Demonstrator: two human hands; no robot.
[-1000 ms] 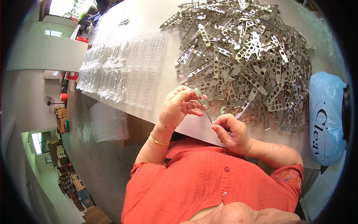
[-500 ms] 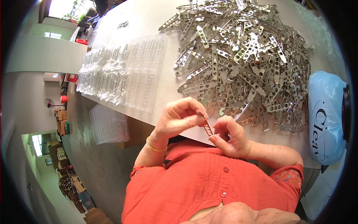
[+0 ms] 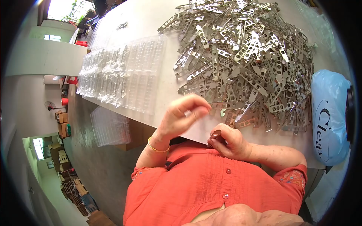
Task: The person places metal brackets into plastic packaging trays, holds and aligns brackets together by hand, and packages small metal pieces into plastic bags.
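Observation:
My right hand (image 3: 230, 142) is closed on a small metal strip (image 3: 216, 133), whose end shows between thumb and fingers; most of it is hidden by the hand. Up and to the left, my left hand (image 3: 184, 116) has its fingers curved and slightly blurred, with nothing visible in it. A gold bangle (image 3: 157, 146) circles the left wrist. Beyond both hands, a large heap of flat metal strips with holes (image 3: 260, 64) covers much of the table (image 3: 170, 71).
Clear plastic trays (image 3: 145, 67) lie on the table at the left, part of them with shiny items inside. More clear trays (image 3: 109, 126) are below the table's edge, beside a cardboard box. A blue plastic bag (image 3: 330, 116) sits at the right.
The strip was between both hands and is now in my right hand alone, turned and drawn closer to my body. My left hand has let go of it.

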